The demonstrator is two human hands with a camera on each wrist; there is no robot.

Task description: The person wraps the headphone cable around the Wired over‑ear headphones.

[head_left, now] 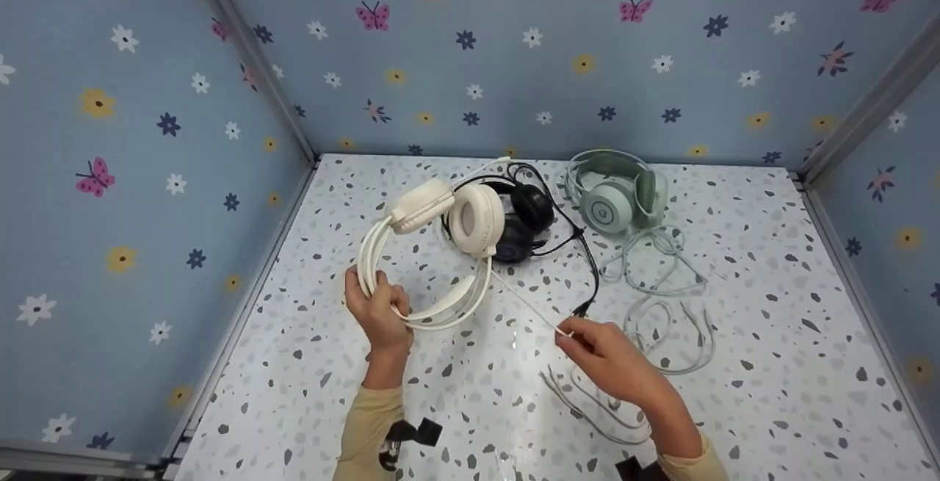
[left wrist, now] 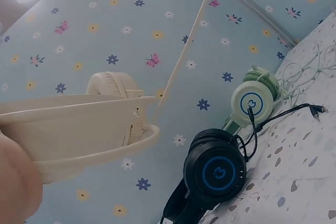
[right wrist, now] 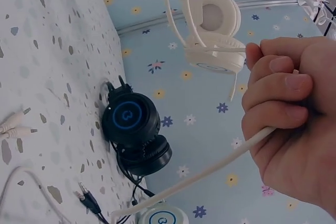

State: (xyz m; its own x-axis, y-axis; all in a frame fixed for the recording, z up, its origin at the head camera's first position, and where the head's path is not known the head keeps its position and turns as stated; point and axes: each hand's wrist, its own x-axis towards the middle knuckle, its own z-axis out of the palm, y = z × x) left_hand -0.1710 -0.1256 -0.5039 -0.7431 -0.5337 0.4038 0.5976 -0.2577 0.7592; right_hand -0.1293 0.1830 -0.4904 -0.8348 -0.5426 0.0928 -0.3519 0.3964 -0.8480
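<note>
White headphones [head_left: 477, 218] are held up off the table, ear cups pointing away from me. My left hand [head_left: 383, 313] grips their headband at its left side. The white cable [head_left: 530, 306] stretches from the right ear cup to my right hand [head_left: 613, 360], which pinches it between thumb and finger. In the right wrist view the other fingers curl round the same cable [right wrist: 210, 169], and its slack runs down toward the table. Pale plugs [right wrist: 16, 128] at a cable's end lie on the tabletop. In the left wrist view only part of my left hand [left wrist: 18, 182] shows.
Black headphones [head_left: 532, 205] lie behind the white ones, their black cable [head_left: 587, 261] running forward to plugs near my right hand. Pale green headphones [head_left: 609, 205] stand at the back right, with their loosely looped cable [head_left: 668, 290] in front. Patterned panels [head_left: 470, 62] enclose the speckled table [head_left: 793, 305].
</note>
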